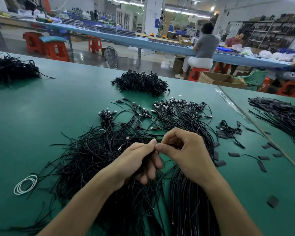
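Both my hands meet above a big loose heap of thin black USB cables (95,150) on a green table (41,108). My left hand (140,160) curls around a bunch of black cables, thumb and forefinger pinching at the top. My right hand (186,150) pinches a small black piece against the cable end held by the left; the piece is mostly hidden by the fingertips. A straighter sheaf of cables (182,116) fans out behind my hands, its plugs at the far end.
A pile of coiled black cables (141,81) lies further back. Other cable heaps sit at far left (10,67) and far right (279,114). Short black sleeve pieces (233,154) scatter at right. White rubber bands (25,184) lie at left. People sit at a blue bench (206,46) beyond.
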Demonstrator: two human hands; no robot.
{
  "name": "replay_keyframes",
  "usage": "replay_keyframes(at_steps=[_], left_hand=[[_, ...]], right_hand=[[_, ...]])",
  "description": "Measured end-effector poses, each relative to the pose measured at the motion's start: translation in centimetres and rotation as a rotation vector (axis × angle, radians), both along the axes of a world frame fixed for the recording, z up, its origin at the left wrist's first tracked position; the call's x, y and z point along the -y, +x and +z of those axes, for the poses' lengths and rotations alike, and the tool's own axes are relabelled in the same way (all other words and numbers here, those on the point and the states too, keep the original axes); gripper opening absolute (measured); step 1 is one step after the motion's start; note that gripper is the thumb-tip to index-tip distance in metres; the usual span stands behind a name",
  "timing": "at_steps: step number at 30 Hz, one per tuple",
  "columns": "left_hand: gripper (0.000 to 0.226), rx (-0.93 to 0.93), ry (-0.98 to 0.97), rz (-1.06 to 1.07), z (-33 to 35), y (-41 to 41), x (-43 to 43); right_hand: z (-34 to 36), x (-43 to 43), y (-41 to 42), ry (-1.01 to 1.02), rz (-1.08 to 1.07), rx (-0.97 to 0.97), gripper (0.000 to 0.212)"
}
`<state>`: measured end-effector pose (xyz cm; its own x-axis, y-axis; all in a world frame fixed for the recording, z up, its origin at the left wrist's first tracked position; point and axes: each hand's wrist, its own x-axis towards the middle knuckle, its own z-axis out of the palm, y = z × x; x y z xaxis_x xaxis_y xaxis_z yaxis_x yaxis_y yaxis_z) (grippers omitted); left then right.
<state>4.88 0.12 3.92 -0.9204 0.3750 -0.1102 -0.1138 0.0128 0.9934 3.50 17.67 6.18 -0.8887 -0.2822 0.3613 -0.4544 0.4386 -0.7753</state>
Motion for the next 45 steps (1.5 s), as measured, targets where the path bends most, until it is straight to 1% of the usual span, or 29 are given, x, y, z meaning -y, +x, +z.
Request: replay_keyframes(at_steps=[1,2,3,5,7,9,10,11,12,14,16,17,19,21,23,25,27,29,31,34,38,40,43,45], left_hand=[[0.058,0.034,0.053,0.001,0.1,-0.1,0.1],[0.054,0.073,0.151,0.002,0.2,-0.1,0.1],[0.050,0.118,0.283,-0.003,0.3,-0.2,0.2],[0.043,0.196,0.541,-0.019,0.6,-0.4,0.1],[0.041,0.225,0.722,0.020,1.0,-0.5,-0.3],[0.042,0.189,0.812,0.127,1.2,-0.7,-0.8],[0.044,0.134,0.811,0.176,1.2,-0.8,-1.1],[0.045,0.062,0.768,0.217,1.0,-0.9,-1.3],[0.046,-0.023,0.682,0.262,0.7,-0.9,-1.5],[0.040,-0.228,0.417,0.376,0.0,-1.0,-1.6],[0.025,-0.397,0.142,0.440,-0.7,-1.3,-1.4],[0.024,-0.437,0.030,0.420,-1.0,-1.4,-1.3],[0.025,-0.449,-0.138,0.313,-1.4,-1.5,-1.0],[0.026,-0.433,-0.246,0.220,-1.8,-1.4,-0.8],[0.031,-0.425,-0.317,0.163,-2.1,-1.3,-0.5],[0.045,-0.407,-0.322,0.123,-2.1,-1.1,-0.5],[0.055,-0.358,-0.248,0.073,-1.7,-0.8,-0.4],[0.054,-0.257,-0.138,-0.001,-1.3,-0.4,-0.2],[0.057,-0.176,-0.132,-0.055,-0.9,-0.1,0.0],[0.062,-0.105,-0.166,-0.107,-0.7,0.2,0.6],[0.054,-0.037,-0.052,-0.236,-0.3,0.5,1.4],[0.050,0.000,-0.023,-0.266,-0.4,0.5,1.8],[0.048,0.043,-0.008,-0.260,-0.7,0.7,1.9],[0.048,0.053,0.010,-0.220,-1.0,0.8,1.6]], right_hand=[[-0.2,0.1,-0.1,-0.031,-0.014,-0.002,0.014],[-0.3,0.4,-0.1,-0.072,-0.029,0.001,0.012],[-0.5,0.6,-0.1,-0.108,-0.048,0.006,0.009],[-1.0,1.3,0.2,-0.133,-0.080,0.017,0.014],[-1.8,2.0,0.5,-0.100,-0.074,0.040,0.020],[-2.5,2.5,0.9,-0.010,-0.062,0.080,0.031],[-2.7,2.6,1.1,0.060,-0.056,0.101,0.035],[-2.8,2.7,1.3,0.141,-0.044,0.113,0.033],[-2.8,2.8,1.5,0.217,-0.027,0.119,0.031],[-2.5,2.8,1.9,0.343,0.025,0.125,0.025],[-1.9,2.6,2.3,0.432,0.080,0.130,0.022],[-1.6,2.5,2.5,0.467,0.099,0.130,0.021],[-1.0,2.2,2.6,0.507,0.118,0.108,0.021],[-0.5,1.8,2.6,0.505,0.145,0.083,0.024],[-0.4,1.4,2.5,0.460,0.176,0.074,0.022],[-0.5,1.0,2.3,0.401,0.163,0.053,0.017],[-0.6,0.6,2.1,0.360,0.114,0.000,0.012],[-0.6,0.5,1.9,0.304,0.072,-0.060,0.007],[-0.6,0.4,1.7,0.190,0.046,-0.087,0.014],[-0.5,0.2,1.3,0.054,0.067,-0.005,0.020],[-0.7,-0.2,1.2,-0.054,0.209,0.199,0.014],[-0.5,-0.3,1.3,-0.065,0.265,0.240,0.013],[-0.4,-0.4,1.4,0.014,0.264,0.230,0.012],[-0.4,-0.3,1.5,0.077,0.244,0.204,0.014]])
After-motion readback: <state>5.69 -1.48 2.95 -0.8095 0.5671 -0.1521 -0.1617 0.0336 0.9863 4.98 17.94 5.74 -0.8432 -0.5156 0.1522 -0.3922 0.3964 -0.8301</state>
